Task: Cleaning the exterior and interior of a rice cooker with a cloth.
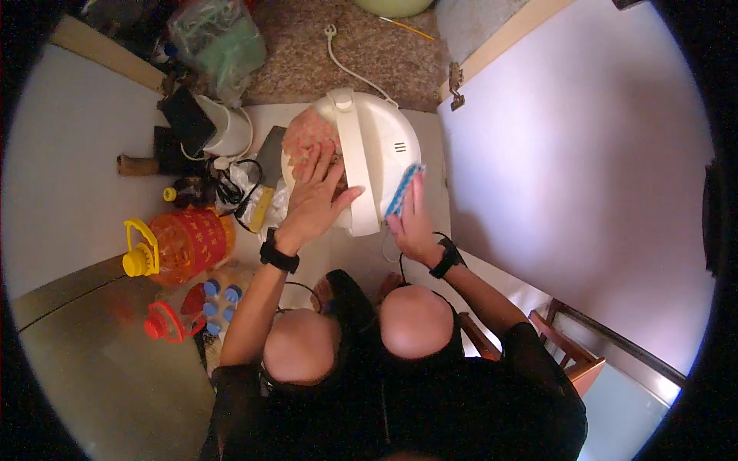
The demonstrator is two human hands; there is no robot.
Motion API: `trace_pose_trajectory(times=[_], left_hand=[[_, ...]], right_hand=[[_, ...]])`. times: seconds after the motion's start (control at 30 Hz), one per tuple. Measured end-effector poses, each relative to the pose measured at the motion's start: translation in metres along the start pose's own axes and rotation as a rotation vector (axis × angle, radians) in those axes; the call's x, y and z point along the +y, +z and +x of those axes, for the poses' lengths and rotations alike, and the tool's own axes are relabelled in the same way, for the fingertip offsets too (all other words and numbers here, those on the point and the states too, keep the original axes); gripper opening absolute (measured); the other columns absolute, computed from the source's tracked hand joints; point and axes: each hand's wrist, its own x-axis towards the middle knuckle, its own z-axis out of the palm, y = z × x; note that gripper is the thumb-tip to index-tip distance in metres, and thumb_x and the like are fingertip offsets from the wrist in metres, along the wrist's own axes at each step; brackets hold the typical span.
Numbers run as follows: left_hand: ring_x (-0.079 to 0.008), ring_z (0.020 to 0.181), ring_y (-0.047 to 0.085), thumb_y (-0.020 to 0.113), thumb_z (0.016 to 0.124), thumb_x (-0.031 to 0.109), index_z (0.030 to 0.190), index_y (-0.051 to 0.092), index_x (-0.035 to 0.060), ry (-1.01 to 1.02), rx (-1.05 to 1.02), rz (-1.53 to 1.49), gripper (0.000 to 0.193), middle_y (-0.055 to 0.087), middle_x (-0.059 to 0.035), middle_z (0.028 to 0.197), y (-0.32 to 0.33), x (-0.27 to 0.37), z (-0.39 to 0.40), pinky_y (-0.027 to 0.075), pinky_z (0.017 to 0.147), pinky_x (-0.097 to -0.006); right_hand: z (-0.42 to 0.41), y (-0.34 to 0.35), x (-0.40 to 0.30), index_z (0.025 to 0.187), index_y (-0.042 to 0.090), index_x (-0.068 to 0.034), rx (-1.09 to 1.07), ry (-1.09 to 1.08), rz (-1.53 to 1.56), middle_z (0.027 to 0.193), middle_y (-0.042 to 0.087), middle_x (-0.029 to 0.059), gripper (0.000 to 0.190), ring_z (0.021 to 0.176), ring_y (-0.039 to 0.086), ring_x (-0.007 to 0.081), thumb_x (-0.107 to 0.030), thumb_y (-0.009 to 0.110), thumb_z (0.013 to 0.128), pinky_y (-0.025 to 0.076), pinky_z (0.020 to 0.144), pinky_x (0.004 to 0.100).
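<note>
A white rice cooker (403,124) with a carrying handle (360,167) across its top stands on the floor before me. A pinkish patterned area (308,129) covers part of its left side. My left hand (314,193) lies spread on that side, with its thumb at the handle, and grips nothing. My right hand (416,216) holds a blue scrubbing sponge (405,187) against the cooker's right front side. The cooker's white power cord (360,76) runs away behind it to a plug (330,31).
To the left stand an oil jug (187,242) with a yellow cap, several blue-capped bottles (222,302), a cleaver (155,158) and a white pot (228,127). Black cables (233,190) lie near the jug. An open cabinet door (565,127) is on the right; my knees (416,322) are in front.
</note>
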Motion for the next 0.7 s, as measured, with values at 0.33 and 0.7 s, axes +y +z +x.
trace_pose_trajectory(times=[0.33, 0.7], left_hand=[[-0.0362, 0.146, 0.017, 0.049, 0.098, 0.039, 0.144, 0.04, 0.0063, 0.065, -0.009, -0.042, 0.058, 0.03, -0.0175, 0.154, 0.0, -0.009, -0.003, 0.015, 0.117, -0.0494], [-0.0378, 0.123, 0.047, 0.068, 0.079, 0.008, 0.127, 0.054, 0.0041, 0.111, 0.094, -0.257, 0.05, 0.051, -0.0172, 0.133, -0.022, -0.009, -0.012, 0.036, 0.107, -0.0432]], right_hand=[[0.059, -0.025, -0.017, 0.141, 0.04, 0.0, -0.098, -0.139, -0.214, 0.152, 0.033, 0.0123, 0.056, 0.143, 0.023, 0.0357, -0.022, 0.052, 0.091, 0.016, 0.115, 0.0556], [0.028, -0.01, -0.022, 0.131, 0.053, -0.005, -0.029, -0.17, -0.199, 0.134, 0.048, 0.0115, 0.043, 0.124, 0.041, 0.0339, -0.02, 0.053, 0.091, 0.03, 0.103, 0.0524]])
